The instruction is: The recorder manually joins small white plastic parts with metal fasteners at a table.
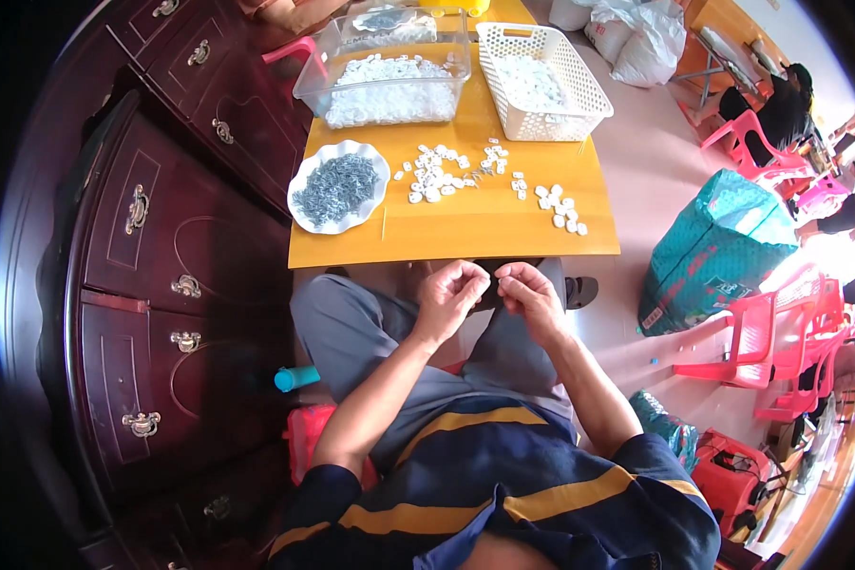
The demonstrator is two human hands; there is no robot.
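Observation:
My left hand [449,300] and my right hand [534,300] meet just off the near edge of the yellow table [437,245], above my lap. Both are pinched, thumb against fingers, their tips close together. Whatever lies between them is too small to make out. Beyond them on the tabletop are scattered small white plastic pieces [435,180], with a few thin metal bits [485,173] among them. A separate group of white pieces [560,207] lies to the right. On the left, a white scalloped dish [300,211] holds a heap of small grey metal pieces [336,188].
A clear plastic bin [309,87] and a white perforated basket [565,123], both with white pieces, stand at the back. Dark wooden drawers [185,275] rise at left. A teal woven bag [717,252] and pink chairs [746,332] are at right. Other people sit beyond.

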